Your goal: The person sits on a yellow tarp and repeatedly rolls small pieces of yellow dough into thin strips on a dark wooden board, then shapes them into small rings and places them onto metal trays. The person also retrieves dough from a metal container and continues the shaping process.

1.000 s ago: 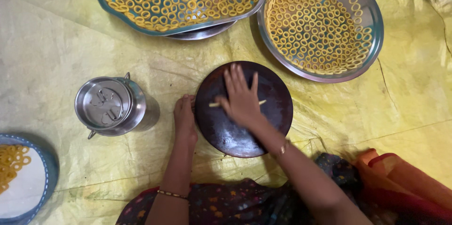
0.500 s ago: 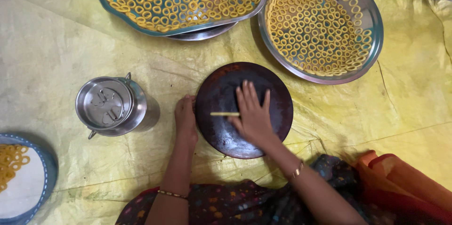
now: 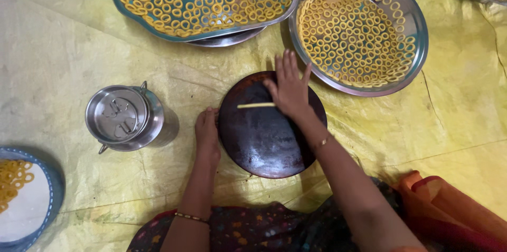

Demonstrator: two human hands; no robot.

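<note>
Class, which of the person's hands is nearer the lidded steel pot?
Left. The left hand rests at the dark round board's left edge, beside the steel pot; the right hand lies farther away.

Dough strip [image 3: 256,106] on board [image 3: 264,146] (pot [image 3: 127,117] left).

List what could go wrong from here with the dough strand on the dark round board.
1. The thin dough strand pokes out from under the right hand; uneven pressure could snap it or roll it lopsided.
2. The left hand only touches the edge of the dark round board, which lies on a creased yellow sheet, so the board might slide.
3. The right hand's fingertips sit close to the rim of the steel plate of rings; a long stroke could bump it.
</note>
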